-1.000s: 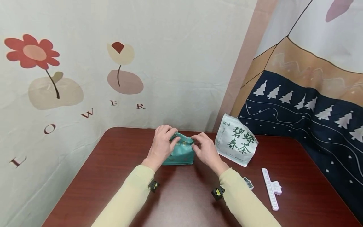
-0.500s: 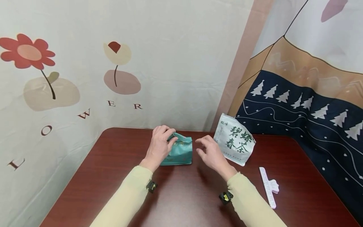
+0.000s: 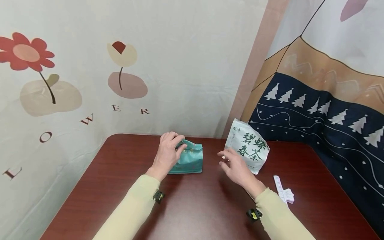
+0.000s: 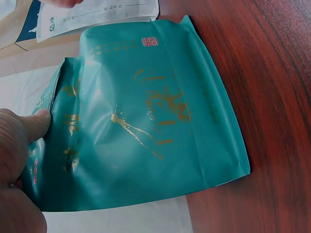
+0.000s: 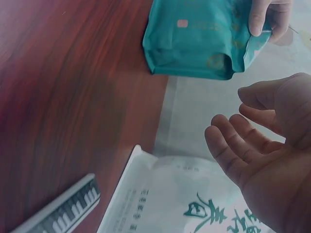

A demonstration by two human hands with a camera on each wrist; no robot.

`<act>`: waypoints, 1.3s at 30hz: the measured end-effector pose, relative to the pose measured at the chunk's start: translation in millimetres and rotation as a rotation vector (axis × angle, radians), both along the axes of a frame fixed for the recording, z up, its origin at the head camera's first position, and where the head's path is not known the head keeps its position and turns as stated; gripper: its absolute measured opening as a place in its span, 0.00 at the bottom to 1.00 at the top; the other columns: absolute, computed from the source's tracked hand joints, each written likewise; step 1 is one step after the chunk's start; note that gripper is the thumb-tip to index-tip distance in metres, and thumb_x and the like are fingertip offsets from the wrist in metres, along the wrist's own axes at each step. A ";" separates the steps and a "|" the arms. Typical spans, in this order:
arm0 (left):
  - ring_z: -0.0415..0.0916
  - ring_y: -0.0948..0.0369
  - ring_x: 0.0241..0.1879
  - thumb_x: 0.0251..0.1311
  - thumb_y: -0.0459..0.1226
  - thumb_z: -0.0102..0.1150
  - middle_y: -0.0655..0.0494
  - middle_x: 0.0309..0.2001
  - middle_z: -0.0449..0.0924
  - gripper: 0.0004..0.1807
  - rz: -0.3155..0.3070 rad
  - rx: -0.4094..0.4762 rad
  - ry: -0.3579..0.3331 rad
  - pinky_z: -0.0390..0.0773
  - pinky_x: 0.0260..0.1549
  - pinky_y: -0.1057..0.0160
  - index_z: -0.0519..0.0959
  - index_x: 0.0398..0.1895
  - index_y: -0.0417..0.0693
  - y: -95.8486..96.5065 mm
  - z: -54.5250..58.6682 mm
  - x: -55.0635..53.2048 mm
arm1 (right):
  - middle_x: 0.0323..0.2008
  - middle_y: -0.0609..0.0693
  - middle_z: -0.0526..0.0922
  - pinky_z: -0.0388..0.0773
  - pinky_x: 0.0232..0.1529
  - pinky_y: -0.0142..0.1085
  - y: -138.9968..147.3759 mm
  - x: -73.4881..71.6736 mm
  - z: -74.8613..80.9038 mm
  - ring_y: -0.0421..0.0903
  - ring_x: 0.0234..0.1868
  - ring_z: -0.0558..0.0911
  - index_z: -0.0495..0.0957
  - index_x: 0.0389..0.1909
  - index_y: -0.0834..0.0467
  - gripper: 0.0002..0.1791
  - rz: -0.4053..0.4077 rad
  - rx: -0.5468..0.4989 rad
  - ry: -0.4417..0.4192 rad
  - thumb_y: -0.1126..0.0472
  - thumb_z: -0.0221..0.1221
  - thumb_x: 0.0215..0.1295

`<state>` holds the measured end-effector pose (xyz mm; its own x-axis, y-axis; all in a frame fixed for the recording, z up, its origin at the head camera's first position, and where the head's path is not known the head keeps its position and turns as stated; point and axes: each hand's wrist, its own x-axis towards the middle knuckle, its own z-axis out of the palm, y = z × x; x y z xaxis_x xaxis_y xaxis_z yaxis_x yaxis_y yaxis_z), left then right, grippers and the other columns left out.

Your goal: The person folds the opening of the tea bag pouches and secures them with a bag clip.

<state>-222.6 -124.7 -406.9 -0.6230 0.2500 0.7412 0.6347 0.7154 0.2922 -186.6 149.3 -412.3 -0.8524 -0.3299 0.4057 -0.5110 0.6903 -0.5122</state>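
Observation:
A teal foil pouch (image 3: pixel 192 160) with gold print stands on the table, its top folded over. My left hand (image 3: pixel 168 151) pinches the folded top near its left end; in the left wrist view the thumb (image 4: pixel 36 125) presses on the fold. My right hand (image 3: pixel 237 165) is apart from the pouch, over the table in front of a white pouch (image 3: pixel 252 146) with green characters. Its fingers (image 5: pixel 226 141) are loosely bent with nothing between them, as the right wrist view shows. A white sealing clip (image 3: pixel 283 191) lies at the right, partly behind my right sleeve.
The dark red wooden table (image 3: pixel 192 213) ends at the back against a pale printed cloth (image 3: pixel 186 66). A navy cloth with tree shapes (image 3: pixel 315 123) hangs behind the right side. The white pouch leans near the back right edge.
My right hand has let go of the teal pouch's fold and moved right toward the white pouch. The left hand keeps its grip. My right forearm now covers part of the white clip.

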 end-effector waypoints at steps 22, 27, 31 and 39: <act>0.74 0.49 0.39 0.55 0.32 0.77 0.49 0.37 0.77 0.13 0.004 -0.010 0.032 0.73 0.50 0.48 0.85 0.42 0.41 0.0 -4.3 -6.8 | 0.43 0.54 0.82 0.83 0.41 0.41 43.8 10.6 -9.0 0.48 0.39 0.82 0.84 0.49 0.62 0.14 -0.020 0.085 -0.040 0.71 0.67 0.62; 0.74 0.49 0.40 0.55 0.32 0.76 0.49 0.38 0.77 0.13 0.002 -0.010 0.019 0.73 0.50 0.48 0.85 0.43 0.41 0.0 -3.8 -6.9 | 0.42 0.53 0.83 0.81 0.40 0.40 50.4 13.5 -9.1 0.46 0.38 0.80 0.85 0.48 0.61 0.13 -0.031 0.116 -0.067 0.71 0.67 0.62; 0.74 0.49 0.40 0.56 0.32 0.76 0.49 0.38 0.77 0.13 -0.003 -0.009 0.010 0.73 0.50 0.48 0.85 0.44 0.41 -0.1 -2.6 -6.5 | 0.41 0.51 0.82 0.81 0.39 0.38 56.9 16.6 -10.7 0.45 0.38 0.79 0.85 0.47 0.62 0.12 -0.033 0.120 -0.082 0.71 0.67 0.62; 0.73 0.49 0.40 0.56 0.32 0.76 0.49 0.37 0.77 0.12 0.000 -0.015 0.006 0.73 0.50 0.48 0.85 0.43 0.41 0.4 -2.1 -5.5 | 0.39 0.51 0.83 0.82 0.37 0.37 72.4 22.1 -14.4 0.46 0.37 0.82 0.85 0.45 0.63 0.12 -0.035 0.103 -0.076 0.73 0.68 0.60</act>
